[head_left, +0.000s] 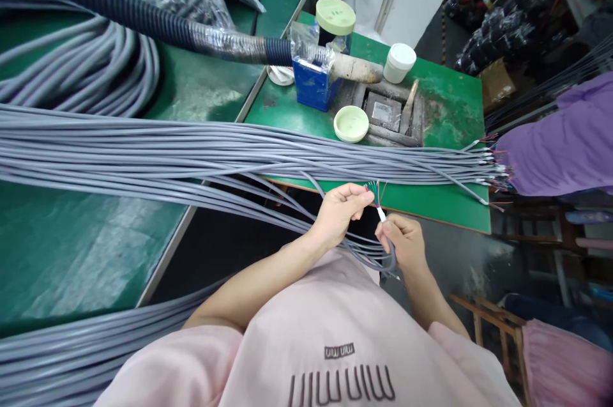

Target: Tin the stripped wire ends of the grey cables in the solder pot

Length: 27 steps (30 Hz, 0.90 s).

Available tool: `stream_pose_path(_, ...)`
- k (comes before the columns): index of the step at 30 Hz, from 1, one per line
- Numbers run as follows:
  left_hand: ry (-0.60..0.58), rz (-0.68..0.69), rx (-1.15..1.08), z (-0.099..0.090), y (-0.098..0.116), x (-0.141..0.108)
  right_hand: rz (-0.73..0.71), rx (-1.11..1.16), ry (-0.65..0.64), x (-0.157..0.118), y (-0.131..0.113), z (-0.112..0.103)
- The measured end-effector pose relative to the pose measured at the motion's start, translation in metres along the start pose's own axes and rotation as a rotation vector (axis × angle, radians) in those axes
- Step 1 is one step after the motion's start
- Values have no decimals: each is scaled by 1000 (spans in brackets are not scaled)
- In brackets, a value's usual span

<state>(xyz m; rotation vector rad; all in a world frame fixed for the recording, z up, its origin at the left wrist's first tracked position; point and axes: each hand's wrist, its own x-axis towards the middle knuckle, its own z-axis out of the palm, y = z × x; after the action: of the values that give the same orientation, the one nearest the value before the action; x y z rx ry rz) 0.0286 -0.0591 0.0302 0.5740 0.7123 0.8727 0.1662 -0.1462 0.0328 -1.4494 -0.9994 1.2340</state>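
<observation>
My right hand [403, 239] is closed around the end of a grey cable [391, 257], just below its white-wrapped neck. Thin coloured wires [375, 190] fan out of that end, among them green, red and a copper-coloured strand. With thumb and forefinger my left hand [339, 212] pinches some of these wires near their tips. Several more grey cables hang across my lap below the hands. Beyond the hands a long bundle of grey cables [287, 154] lies over the bench, its stripped ends toward the right edge.
On the green bench [445, 209] stand a solder pot [383, 112] with a brush [409, 107], a blue box [313, 84], a white jar [399, 63] and a pale green lid [351, 124]. A ribbed hose [143, 17] reaches over from the left. A person in a purple sleeve [565, 132] is at the right.
</observation>
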Motion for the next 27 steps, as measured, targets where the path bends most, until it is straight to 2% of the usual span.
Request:
stream_pose_path(20,23,36,-56,-5,-11,-3,3,13,52,-2,-6,4)
stream_pose_path(27,-19,25,53,-3,-15,-6,85,90,-169,9,-10,1)
